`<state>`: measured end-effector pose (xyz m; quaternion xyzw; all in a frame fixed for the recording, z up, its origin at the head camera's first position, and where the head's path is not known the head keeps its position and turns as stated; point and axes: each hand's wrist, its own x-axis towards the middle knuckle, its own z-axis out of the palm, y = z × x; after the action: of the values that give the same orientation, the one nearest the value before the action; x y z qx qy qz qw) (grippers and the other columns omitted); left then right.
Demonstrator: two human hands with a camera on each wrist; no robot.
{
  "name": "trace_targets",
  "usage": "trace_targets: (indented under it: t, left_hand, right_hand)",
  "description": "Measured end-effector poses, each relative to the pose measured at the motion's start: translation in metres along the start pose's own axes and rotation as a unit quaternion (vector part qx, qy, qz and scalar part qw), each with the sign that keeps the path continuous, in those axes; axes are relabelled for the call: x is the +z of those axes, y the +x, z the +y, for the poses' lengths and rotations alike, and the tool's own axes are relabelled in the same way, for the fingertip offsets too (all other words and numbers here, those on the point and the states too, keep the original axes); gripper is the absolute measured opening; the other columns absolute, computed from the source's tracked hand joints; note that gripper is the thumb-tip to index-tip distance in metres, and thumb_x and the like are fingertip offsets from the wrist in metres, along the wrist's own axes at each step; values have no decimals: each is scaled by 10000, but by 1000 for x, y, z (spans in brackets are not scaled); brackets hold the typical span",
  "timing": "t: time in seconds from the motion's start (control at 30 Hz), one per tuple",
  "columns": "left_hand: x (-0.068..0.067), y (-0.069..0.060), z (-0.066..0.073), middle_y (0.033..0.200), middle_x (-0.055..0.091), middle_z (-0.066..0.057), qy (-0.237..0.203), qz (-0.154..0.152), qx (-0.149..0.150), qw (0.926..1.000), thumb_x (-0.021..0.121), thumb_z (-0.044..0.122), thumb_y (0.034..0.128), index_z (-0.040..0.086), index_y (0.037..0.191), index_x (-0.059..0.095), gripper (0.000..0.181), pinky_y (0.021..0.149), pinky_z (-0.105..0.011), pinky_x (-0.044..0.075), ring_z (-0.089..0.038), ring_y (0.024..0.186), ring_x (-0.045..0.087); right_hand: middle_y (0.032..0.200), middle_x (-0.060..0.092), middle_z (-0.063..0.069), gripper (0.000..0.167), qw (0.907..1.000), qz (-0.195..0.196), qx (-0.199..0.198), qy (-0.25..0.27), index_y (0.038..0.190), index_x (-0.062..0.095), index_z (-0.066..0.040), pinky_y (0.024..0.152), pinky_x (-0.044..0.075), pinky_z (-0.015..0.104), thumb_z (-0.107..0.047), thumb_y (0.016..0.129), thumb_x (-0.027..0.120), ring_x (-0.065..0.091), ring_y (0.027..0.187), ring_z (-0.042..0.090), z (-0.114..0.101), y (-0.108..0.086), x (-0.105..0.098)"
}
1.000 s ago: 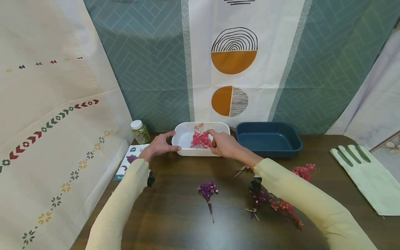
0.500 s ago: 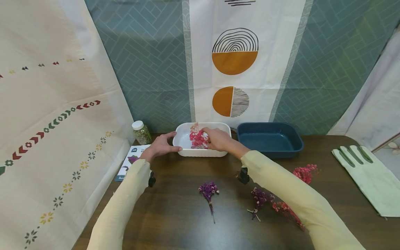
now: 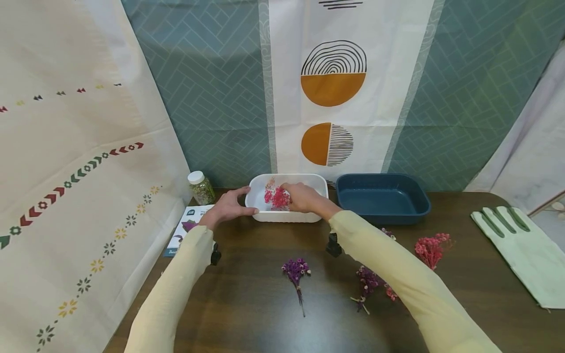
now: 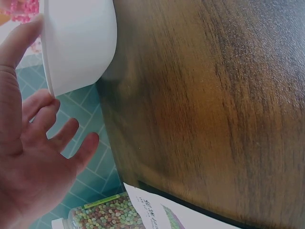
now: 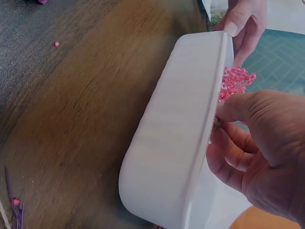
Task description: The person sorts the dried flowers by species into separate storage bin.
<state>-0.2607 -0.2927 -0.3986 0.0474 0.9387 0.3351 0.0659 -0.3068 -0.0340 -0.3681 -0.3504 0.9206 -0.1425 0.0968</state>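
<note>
A white rectangular tub [image 3: 287, 216] stands at the back of the dark wooden table. My left hand [image 3: 229, 205] holds its left end by the rim, thumb at the near corner and a fingertip farther back; the other fingers hang loose in the left wrist view. Inside the tub, my right hand [image 3: 304, 197] pinches a bunch of pink dried flowers [image 3: 279, 198] by the stems. The blossoms point left and away. In the right wrist view the tub wall [image 5: 167, 119] hides part of the stems, while the pink blossoms [image 5: 236, 82] show above the rim.
A blue tub [image 3: 383, 218] stands to the right. Purple dried flowers [image 3: 295, 268], more purple sprigs [image 3: 367, 279] and a pink bunch [image 3: 430, 249] lie nearer. A jar [image 3: 201, 190] and printed card [image 3: 181, 235] are left; a pale green cloth [image 3: 521, 255] lies right.
My right hand has moved left inside the white tub, taking the pink flowers with it and bringing them lower. My left hand has stayed on the tub's left end.
</note>
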Motion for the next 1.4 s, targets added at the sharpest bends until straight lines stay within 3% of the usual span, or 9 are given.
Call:
trace_targets:
  t: [0.33,0.5,0.6,0.73,0.87,1.17,1.4]
  left_hand:
    - [5,2,-1,1555,376,-181,45,-8,43,10000,808,421,804,64,1553,350,948,1100,-596,324,-388,1404,354]
    - [7,2,0,1547,384,-194,81,-10,78,9999,800,403,818,44,1545,358,924,1101,-599,321,-394,1400,359]
    - [8,2,0,1544,388,-195,101,-2,73,9999,798,393,820,42,1540,367,910,1100,-600,322,-394,1395,366]
    - [8,2,-1,1544,387,-197,106,5,55,9999,795,401,819,48,1537,375,904,1096,-608,323,-396,1392,368]
    - [7,3,-3,1549,377,-199,110,-25,52,9999,788,424,824,50,1540,369,910,1097,-615,315,-400,1396,358]
    - [1,3,-2,1550,376,-194,71,5,54,10000,796,419,819,62,1546,363,919,1091,-623,317,-404,1393,359]
    - [0,3,-2,1559,367,-185,163,-7,120,9998,789,428,826,50,1543,365,914,1108,-604,306,-390,1405,350]
  right_hand:
    - [1335,597,170,612,9997,-56,-229,-13,1458,460,-7,1048,447,412,-102,908,709,600,1103,287,1,4,9]
    - [1395,558,179,660,9999,-78,-27,102,1468,459,-17,1070,424,448,-107,879,741,568,1198,313,3,3,9]
    - [1375,572,175,657,9998,-82,127,135,1478,450,-25,1036,459,437,-105,887,727,599,1104,285,7,0,8]
    - [1075,680,144,588,9998,45,141,97,1466,452,-7,867,534,374,-97,925,665,597,821,225,13,-7,4]
    - [864,659,79,541,9992,306,-3,269,1440,469,25,762,533,352,-100,943,644,579,722,182,22,-20,-4]
    - [920,680,94,467,9932,910,-168,709,1378,513,47,725,540,390,-90,948,634,613,736,210,45,-62,-25]
    - [943,686,113,450,9881,1118,-109,1054,1347,535,53,696,566,374,-86,938,661,628,743,208,51,-106,-34]
